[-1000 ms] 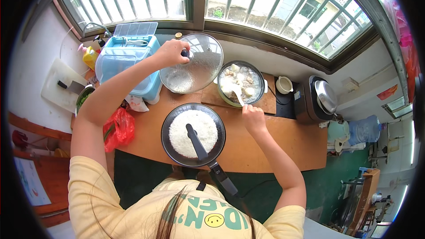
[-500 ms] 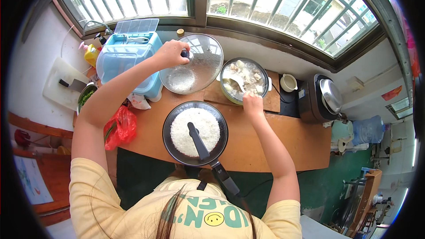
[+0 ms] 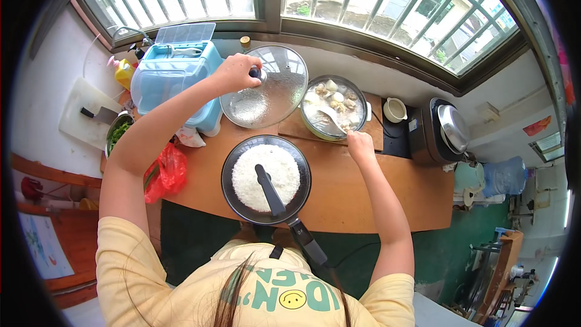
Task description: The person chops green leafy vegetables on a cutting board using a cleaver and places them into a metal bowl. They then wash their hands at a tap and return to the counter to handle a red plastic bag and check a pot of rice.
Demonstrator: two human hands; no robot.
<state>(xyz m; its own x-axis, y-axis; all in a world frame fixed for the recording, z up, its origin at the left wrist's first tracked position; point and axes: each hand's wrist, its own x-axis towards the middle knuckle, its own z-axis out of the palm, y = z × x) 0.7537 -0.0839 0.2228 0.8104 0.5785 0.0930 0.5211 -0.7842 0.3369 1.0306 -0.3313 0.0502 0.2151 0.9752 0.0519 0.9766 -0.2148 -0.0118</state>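
Glass is what our left hand (image 3: 233,72) grips: its fingers are closed on the dark knob of a round lid (image 3: 264,86), held tilted above the tabletop (image 3: 363,194), just left of the pot (image 3: 334,107). Steam or droplets cloud the lower part of the lid.

Our right hand (image 3: 361,145) is closed around the end of a ladle (image 3: 331,118) whose bowl sits in the pot. The pot holds a pale broth with lumps in it; from this height we cannot tell what they are. It stands on a wooden board (image 3: 375,122) at the back of the tabletop.

Nearer to us sits a black pan (image 3: 266,179) filled with white rice, a black spatula (image 3: 270,191) lying across the rice, the pan's handle pointing toward our body.

To the left of the lid stands a light blue box (image 3: 175,79) with a clear flap raised. A red bag (image 3: 164,172) lies at the tabletop's left end, beside a bowl of greens (image 3: 117,133). To the right of the pot stand a small cup (image 3: 396,109) and a cooker (image 3: 439,130).
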